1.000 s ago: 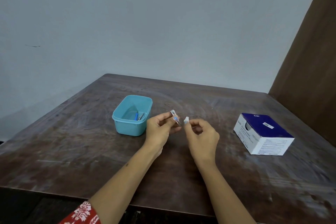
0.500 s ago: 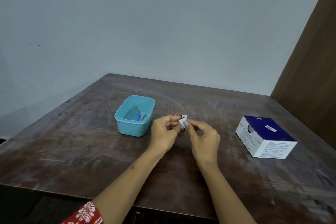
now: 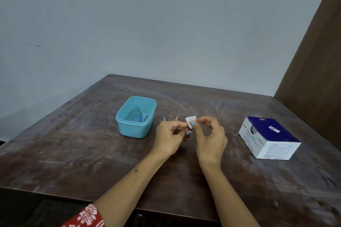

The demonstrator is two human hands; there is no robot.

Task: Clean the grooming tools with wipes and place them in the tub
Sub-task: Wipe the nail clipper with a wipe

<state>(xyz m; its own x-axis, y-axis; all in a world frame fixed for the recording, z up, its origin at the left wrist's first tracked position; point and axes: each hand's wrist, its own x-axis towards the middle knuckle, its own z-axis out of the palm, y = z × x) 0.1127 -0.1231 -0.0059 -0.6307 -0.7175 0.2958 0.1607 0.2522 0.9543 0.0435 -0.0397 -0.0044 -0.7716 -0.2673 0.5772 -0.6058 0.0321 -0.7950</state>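
Observation:
My left hand (image 3: 170, 137) pinches a small metal grooming tool, almost wholly hidden between its fingers and under the wipe. My right hand (image 3: 210, 139) holds a small white wipe (image 3: 191, 120) pressed against the tool, thumb and forefinger closed on it. The two hands meet above the middle of the table. The light blue plastic tub (image 3: 135, 129) stands just left of my left hand. In it lie a blue-handled tool (image 3: 139, 117) and a metal tool (image 3: 144, 118).
A blue and white box of alcohol swabs (image 3: 269, 139) sits at the right on the dark wooden table (image 3: 73, 153). Two thin scraps (image 3: 170, 118) lie behind my left hand. A grey wall stands behind and a brown panel at the right.
My hands have come together: the wipe, held apart from the tool a second ago, now covers it. The tool's tip no longer shows.

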